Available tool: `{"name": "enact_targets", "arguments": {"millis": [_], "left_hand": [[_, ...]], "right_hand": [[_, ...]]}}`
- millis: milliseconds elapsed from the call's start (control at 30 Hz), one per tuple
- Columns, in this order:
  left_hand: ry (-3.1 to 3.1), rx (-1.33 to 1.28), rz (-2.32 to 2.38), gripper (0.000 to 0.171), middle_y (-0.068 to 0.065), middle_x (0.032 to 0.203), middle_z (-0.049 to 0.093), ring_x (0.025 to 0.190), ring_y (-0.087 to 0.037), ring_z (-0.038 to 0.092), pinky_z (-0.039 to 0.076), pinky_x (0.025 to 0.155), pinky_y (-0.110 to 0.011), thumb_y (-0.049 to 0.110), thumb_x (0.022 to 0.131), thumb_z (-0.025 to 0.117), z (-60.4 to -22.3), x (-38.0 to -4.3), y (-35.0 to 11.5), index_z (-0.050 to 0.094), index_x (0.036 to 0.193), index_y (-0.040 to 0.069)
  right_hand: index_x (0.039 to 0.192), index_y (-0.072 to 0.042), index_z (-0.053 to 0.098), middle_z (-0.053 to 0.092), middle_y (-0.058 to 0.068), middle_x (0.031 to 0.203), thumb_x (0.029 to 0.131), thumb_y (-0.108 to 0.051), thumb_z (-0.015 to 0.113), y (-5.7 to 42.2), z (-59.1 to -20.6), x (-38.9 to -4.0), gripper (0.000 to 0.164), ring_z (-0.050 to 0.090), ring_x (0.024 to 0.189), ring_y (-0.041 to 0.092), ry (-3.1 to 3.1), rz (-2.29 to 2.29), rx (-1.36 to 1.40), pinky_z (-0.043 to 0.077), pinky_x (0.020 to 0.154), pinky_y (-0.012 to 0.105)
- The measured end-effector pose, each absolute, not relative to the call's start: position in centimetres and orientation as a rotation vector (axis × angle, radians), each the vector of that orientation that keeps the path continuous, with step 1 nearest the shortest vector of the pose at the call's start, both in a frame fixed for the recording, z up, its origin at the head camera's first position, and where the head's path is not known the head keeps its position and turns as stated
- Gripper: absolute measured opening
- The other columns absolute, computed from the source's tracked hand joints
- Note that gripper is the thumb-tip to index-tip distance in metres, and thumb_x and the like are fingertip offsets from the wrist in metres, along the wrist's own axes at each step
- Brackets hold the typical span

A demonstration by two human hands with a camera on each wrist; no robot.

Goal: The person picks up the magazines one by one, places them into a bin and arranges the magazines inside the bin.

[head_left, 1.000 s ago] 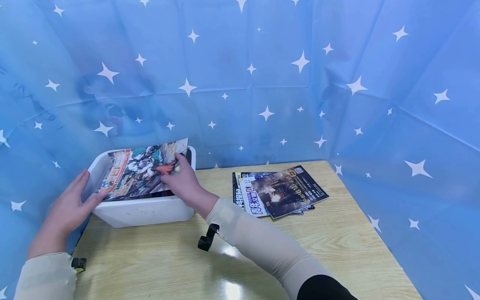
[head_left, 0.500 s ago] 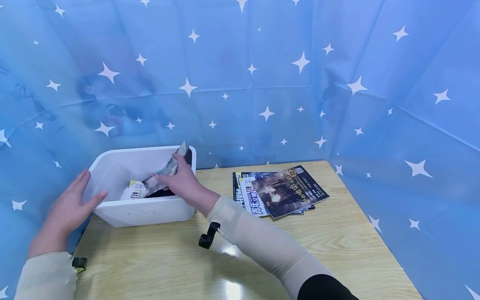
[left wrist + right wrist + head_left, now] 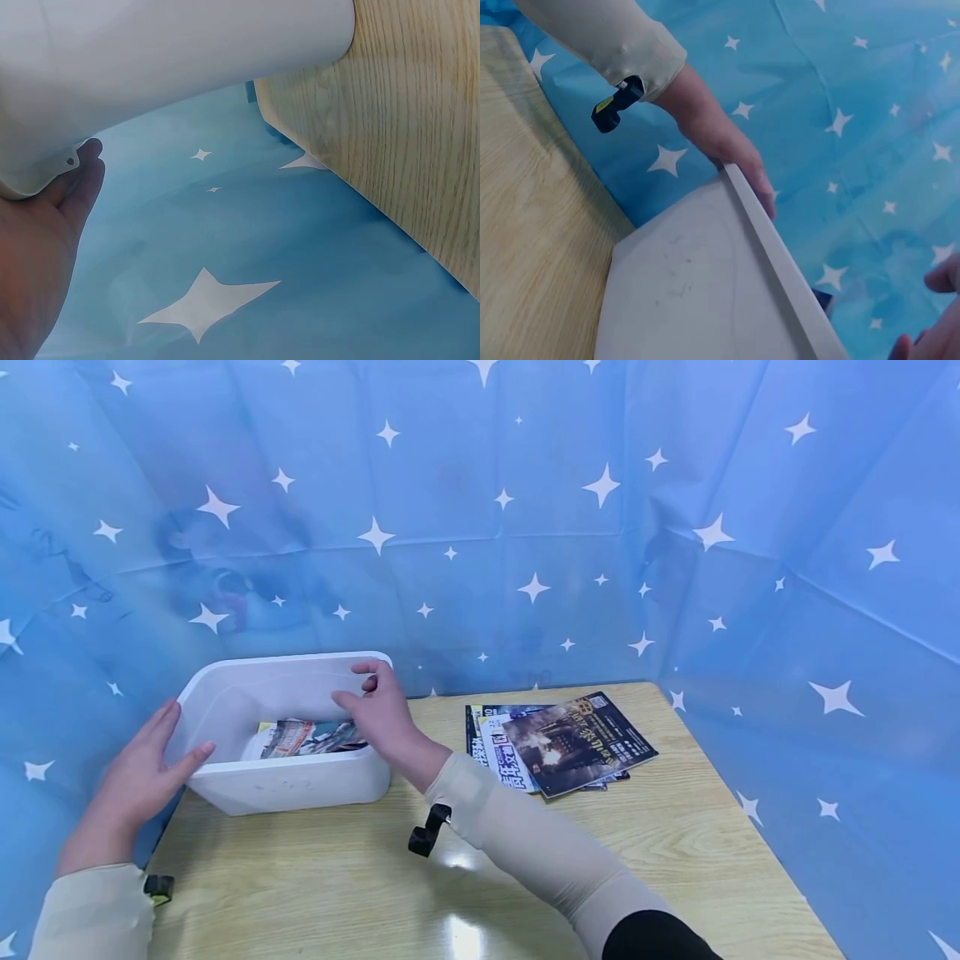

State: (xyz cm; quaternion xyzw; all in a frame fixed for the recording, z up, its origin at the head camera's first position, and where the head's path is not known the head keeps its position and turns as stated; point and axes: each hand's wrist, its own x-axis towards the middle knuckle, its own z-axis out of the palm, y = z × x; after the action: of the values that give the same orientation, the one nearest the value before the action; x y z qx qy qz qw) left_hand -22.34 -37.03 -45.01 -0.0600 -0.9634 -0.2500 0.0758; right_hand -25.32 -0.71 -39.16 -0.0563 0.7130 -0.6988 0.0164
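Observation:
A white plastic bin (image 3: 288, 785) stands at the table's left end. My left hand (image 3: 138, 777) rests against its left side, with straight fingers along the outer wall and the thumb over the front corner. In the left wrist view, the fingers (image 3: 86, 180) lie by a small tab with a hole. Above the bin's right end is my right hand (image 3: 386, 710), holding nothing, thumb and index finger apart. Inside, a magazine with a colourful cover (image 3: 318, 737) lies low, overlapping another with a pale, yellow-edged cover (image 3: 264, 739). The front wall hides their lower parts.
Right of the bin, several magazines lie in a loose fanned pile, a dark one (image 3: 577, 743) on top and a white one (image 3: 506, 760) partly under it. The wooden table (image 3: 337, 877) is bordered by a blue star-patterned curtain (image 3: 480, 568) behind and at the sides.
The colourful magazine, earlier in my right hand at the bin's top, has gone down into the bin and been let go. My right hand has drawn slightly right; the left has stayed put.

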Motion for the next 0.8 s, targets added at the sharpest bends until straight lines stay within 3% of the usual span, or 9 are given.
{"name": "enact_targets", "arguments": {"millis": [333, 567, 800], "left_hand": [[-2.903, -0.158, -0.758, 0.096, -0.03, 0.182, 0.0, 0.162, -0.063, 0.007, 0.015, 0.119, -0.088, 0.05, 0.114, 0.056, -44.9, -22.3, -36.9, 0.003, 0.176, 0.001], [-2.896, -0.15, -0.754, 0.095, -0.031, 0.181, 0.001, 0.162, -0.063, 0.007, 0.014, 0.12, -0.087, 0.05, 0.114, 0.056, -44.8, -22.3, -36.8, 0.003, 0.175, 0.0], [-2.896, -0.139, -0.758, 0.096, -0.03, 0.181, 0.001, 0.162, -0.063, 0.007, 0.014, 0.12, -0.088, 0.05, 0.114, 0.057, -44.9, -22.2, -36.8, 0.003, 0.176, 0.001]], "right_hand": [[0.123, -0.008, 0.068, 0.056, 0.003, 0.101, 0.098, -0.008, 0.083, 4.0, -40.5, -25.9, 0.029, 0.052, 0.085, 0.011, 2.337, -2.066, -0.311, 0.049, 0.072, 0.024], [0.123, -0.008, 0.069, 0.06, 0.005, 0.108, 0.101, -0.012, 0.08, 10.4, -42.4, -25.8, 0.025, 0.057, 0.095, 0.017, 2.485, -1.877, -0.353, 0.054, 0.082, 0.03], [0.123, -0.01, 0.067, 0.058, 0.006, 0.108, 0.105, -0.014, 0.077, 16.7, -45.4, -25.7, 0.02, 0.055, 0.092, 0.021, 2.515, -1.828, -0.243, 0.05, 0.079, 0.036]]}}
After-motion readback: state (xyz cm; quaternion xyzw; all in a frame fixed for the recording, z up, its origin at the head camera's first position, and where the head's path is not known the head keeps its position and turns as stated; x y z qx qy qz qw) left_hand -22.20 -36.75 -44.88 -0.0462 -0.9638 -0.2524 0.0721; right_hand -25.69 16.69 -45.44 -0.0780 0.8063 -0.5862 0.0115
